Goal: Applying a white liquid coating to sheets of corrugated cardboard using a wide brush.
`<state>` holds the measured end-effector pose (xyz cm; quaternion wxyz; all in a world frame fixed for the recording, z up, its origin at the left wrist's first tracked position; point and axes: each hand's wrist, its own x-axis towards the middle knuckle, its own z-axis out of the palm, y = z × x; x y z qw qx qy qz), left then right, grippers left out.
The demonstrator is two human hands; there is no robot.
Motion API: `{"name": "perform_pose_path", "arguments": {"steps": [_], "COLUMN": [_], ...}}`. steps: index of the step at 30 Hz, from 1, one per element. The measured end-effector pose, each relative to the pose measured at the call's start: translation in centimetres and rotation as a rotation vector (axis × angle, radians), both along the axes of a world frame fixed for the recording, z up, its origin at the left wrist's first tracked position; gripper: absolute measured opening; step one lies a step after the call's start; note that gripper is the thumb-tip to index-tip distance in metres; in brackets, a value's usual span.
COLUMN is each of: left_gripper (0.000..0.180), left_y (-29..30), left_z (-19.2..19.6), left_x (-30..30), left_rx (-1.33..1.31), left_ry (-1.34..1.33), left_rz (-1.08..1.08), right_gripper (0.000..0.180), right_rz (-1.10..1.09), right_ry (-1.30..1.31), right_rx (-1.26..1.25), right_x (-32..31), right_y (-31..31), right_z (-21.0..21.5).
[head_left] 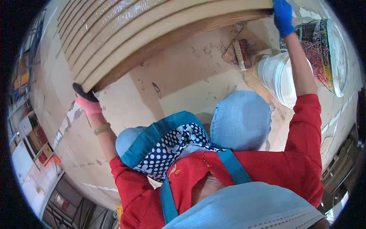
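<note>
Several long, pale wooden boards [152, 28] lie side by side at the top of the view, their upper faces partly glossy. The edge of the nearest board shows darker brown wood. My left hand [87, 100], in a pink glove with black fingers, is closed around this board's left end. At the far right end, my right hand [283, 19] in a blue glove grips the same board; its fingertips are partly cut off by the frame's top edge. Both arms are stretched out away from my body.
A white plastic bucket [278, 76] stands by my right forearm, beside a larger stained drum [318, 53]. A wide brush [242, 54] rests near the bucket. Metal racks with goods [36, 141] line the left side. The floor [167, 80] is stained and scuffed.
</note>
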<state>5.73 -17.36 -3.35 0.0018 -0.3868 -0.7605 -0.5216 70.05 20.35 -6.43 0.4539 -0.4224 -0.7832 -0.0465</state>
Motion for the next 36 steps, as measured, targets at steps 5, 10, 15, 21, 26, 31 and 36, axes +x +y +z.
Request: {"name": "perform_pose_path", "arguments": {"steps": [5, 10, 15, 21, 26, 31, 36], "left_gripper": [0.042, 0.021, 0.018, 0.021, 0.025, 0.041, 0.064], "left_y": [2.7, 2.5, 3.0, 5.4, 4.9, 2.8, 0.7], "left_z": [-0.7, -3.0, -2.8, -2.1, -3.4, -1.6, 2.1], "left_x": [0.5, -4.4, -4.9, -1.1, -2.7, -3.3, -0.3], "left_rx": [-0.073, -0.736, -0.781, -1.820, -0.656, -0.805, -0.909], "left_ry": [-0.199, 0.603, 0.441, 1.660, 0.292, 0.771, 0.092], "left_rz": [0.310, 0.406, 0.475, 0.259, 0.479, 0.224, 0.061], "right_gripper": [0.024, 0.032, 0.030, 0.026, 0.030, 0.030, 0.033], "right_rz": [-0.220, -0.414, -0.377, -0.427, -0.438, -0.271, -0.404], "right_ry": [0.330, -0.086, -0.433, -0.561, -0.591, -0.300, -0.653], "right_rx": [-0.500, -0.313, -0.140, -0.100, -0.162, -0.291, -0.285], "right_x": [-5.0, -7.0, -6.4, -4.4, -5.6, -3.1, 3.9], "right_y": [-2.8, -1.9, -2.1, -0.7, -1.8, 0.7, 1.2], "right_z": [3.2, 2.9, 2.8, 1.3, 2.6, 1.8, 1.3]}}
